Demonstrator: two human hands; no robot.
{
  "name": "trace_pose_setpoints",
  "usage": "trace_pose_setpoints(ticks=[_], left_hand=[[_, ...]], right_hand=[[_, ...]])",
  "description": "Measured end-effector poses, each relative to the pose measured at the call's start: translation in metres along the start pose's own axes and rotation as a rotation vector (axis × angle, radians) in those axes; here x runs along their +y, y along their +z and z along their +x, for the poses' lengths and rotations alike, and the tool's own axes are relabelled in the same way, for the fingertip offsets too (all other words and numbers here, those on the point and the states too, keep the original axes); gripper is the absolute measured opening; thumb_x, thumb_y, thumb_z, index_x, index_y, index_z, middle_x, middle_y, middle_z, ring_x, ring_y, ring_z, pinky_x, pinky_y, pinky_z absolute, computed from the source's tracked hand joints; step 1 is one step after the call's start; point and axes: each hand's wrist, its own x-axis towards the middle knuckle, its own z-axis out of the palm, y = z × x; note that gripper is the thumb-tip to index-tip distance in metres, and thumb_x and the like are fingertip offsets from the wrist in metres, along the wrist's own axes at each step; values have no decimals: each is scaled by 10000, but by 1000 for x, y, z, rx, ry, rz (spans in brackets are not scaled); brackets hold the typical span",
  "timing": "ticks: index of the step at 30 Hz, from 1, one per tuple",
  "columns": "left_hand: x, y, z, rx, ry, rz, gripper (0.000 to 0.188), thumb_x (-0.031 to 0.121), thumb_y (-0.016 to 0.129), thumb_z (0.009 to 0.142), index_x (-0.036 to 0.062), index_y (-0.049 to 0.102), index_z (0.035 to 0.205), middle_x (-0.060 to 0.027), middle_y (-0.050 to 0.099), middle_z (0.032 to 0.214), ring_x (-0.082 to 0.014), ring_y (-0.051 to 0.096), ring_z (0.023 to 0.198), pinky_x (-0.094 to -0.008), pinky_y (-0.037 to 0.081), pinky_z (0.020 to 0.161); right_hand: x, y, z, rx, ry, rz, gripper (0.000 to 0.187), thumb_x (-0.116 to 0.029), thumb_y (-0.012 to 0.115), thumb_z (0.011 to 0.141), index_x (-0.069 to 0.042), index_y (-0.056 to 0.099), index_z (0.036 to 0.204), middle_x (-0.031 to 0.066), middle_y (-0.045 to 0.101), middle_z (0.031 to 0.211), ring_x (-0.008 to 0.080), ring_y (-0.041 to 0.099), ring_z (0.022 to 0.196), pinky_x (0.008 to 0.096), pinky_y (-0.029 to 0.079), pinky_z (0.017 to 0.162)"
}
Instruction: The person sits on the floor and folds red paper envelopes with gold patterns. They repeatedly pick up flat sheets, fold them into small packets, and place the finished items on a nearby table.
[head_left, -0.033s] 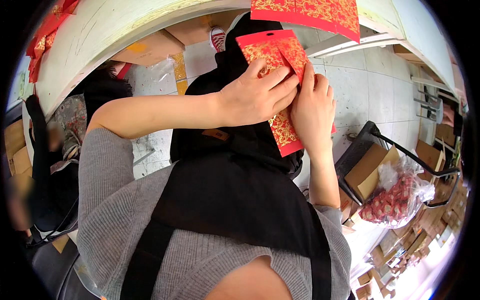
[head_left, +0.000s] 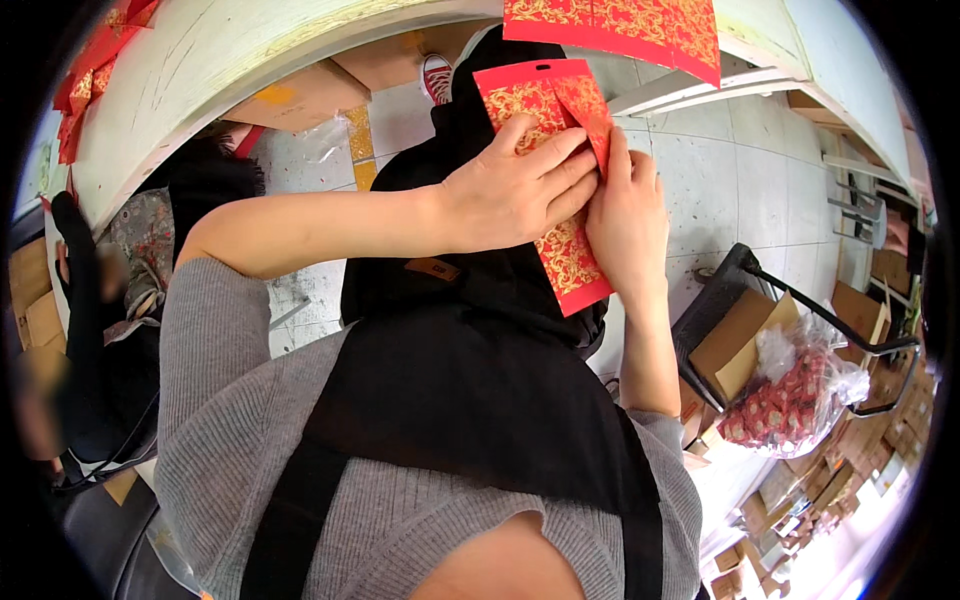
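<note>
A red card [head_left: 565, 265] with a gold scroll pattern and a small dark slot at its top edge slants over my lap. My left hand [head_left: 520, 195] lies across its middle, thumb on the patterned face and fingers bent against a raised, folded flap [head_left: 588, 110]. On the card's right edge, my right hand [head_left: 628, 225] grips with fingers together near the fold. The part of the card beneath both hands is hidden. Just beyond, a similar red-and-gold sheet [head_left: 620, 35] juts over the table edge.
The white table [head_left: 300, 30] curves across the far side, with red pieces [head_left: 90, 80] at its left end. Cardboard boxes [head_left: 300, 95] stand underneath. At right are a black-handled cart [head_left: 735, 265] and a clear bag of red items [head_left: 785, 405]. Another person's dark sleeve [head_left: 80, 260] shows at left.
The card has shifted very slightly, its lower corner a little to the right. A red sliver beside my right wrist no longer shows. Both hands keep nearly the same place.
</note>
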Motion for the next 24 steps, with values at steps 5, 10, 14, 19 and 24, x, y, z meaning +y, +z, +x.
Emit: trace_pose_setpoints(ticks=[5,10,14,19,24], left_hand=[[-8,5,-6,108,93,-47,399,219,572,776,83,658,1141,-86,624,1181,-239,575,1135,-565,379,1027],[-12,8,-3,105,96,-81,320,193,588,807,71,651,1096,-51,620,1085,-198,582,1072,-505,364,1007],[-9,-24,10,-187,-55,-441,439,406,686,755,28,626,968,-54,576,1009,-193,555,1006,-533,260,1040],[7,-54,24,-546,-220,-177,522,539,581,833,38,697,739,-31,618,631,-196,567,814,-498,255,996],[46,-25,10,-722,-327,110,367,232,586,790,-12,652,1057,-119,666,905,-204,574,851,-438,368,832]], right_hand=[[27,-1,5,-128,-114,464,567,12,469,774,62,430,1337,262,533,1198,420,537,1103,430,446,938],[22,-8,10,-144,-78,465,590,5,493,750,49,440,1336,256,532,1205,425,554,1071,428,460,918],[18,5,12,-14,-22,348,551,-40,549,773,8,465,1316,244,551,1148,432,572,1014,452,479,865],[5,23,13,54,143,458,485,-107,593,841,-1,470,1297,238,553,1126,424,575,998,458,475,852],[0,46,-8,207,100,463,581,-76,598,842,42,355,1356,276,480,1208,437,521,1091,448,442,919]])
